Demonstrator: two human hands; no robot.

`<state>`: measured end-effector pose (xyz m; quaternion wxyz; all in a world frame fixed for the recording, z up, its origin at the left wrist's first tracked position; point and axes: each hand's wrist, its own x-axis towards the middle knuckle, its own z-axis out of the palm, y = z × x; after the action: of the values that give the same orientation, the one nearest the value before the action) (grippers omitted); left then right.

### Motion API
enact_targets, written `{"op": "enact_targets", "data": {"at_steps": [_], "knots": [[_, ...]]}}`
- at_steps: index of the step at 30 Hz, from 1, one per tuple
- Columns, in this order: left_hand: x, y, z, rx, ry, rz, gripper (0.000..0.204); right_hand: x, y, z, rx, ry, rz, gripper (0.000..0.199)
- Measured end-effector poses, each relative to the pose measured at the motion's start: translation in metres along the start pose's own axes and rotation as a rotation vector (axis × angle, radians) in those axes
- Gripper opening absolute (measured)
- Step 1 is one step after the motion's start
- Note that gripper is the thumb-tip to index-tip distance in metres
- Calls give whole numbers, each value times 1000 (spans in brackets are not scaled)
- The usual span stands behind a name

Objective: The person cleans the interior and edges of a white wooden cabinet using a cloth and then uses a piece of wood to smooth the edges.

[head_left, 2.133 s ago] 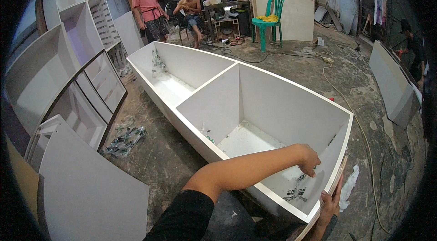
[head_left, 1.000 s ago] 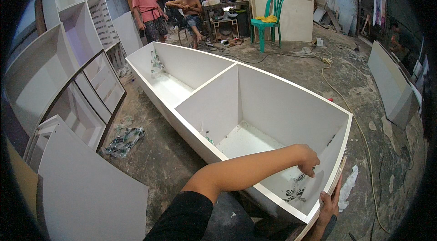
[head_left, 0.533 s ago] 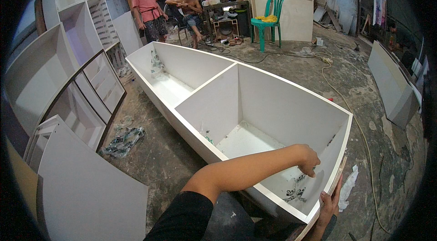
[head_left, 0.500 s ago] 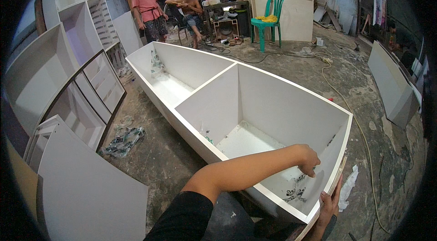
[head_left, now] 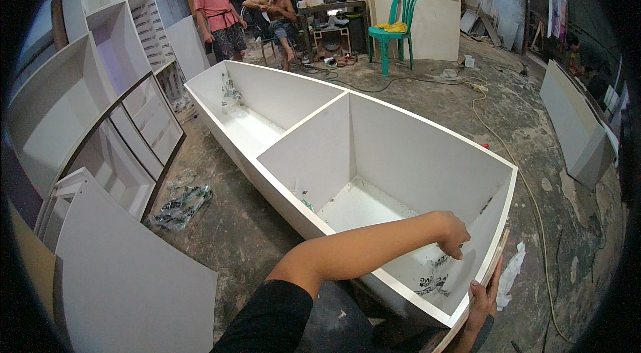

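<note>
A long white cabinet carcass lies on its back with its open side up, and a divider splits it into two compartments. My left arm reaches across the near compartment. My left hand is closed with curled fingers just inside the end panel; what they hold, if anything, is hidden. My right hand grips the outer side of that end, thumb near the rim and fingers along a raw wood edge. Crumpled clear plastic film with dark print lies in the near compartment below my left hand.
White shelving units and a loose white panel stand at the left. Plastic film and a long cable lie on the floor. Two people are at the back, near a green chair. Panels lean at right.
My hands and the cabinet have not visibly moved. The seated person at the back has shifted their head and arms slightly.
</note>
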<state>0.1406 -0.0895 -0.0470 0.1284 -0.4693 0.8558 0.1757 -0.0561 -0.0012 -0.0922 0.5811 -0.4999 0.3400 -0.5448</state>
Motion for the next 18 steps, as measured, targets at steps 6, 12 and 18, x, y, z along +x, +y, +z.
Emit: {"op": "enact_targets", "data": {"at_steps": [6,12,18], "knots": [[2,0,0,-13,-23,2,56,0,-2,1,-42,24,5,89],[3,-1,2,-33,-37,-9,57,0,-2,2,-31,26,17,88],[4,-2,4,0,9,14,57,2,9,-8,-62,33,-7,88]]}}
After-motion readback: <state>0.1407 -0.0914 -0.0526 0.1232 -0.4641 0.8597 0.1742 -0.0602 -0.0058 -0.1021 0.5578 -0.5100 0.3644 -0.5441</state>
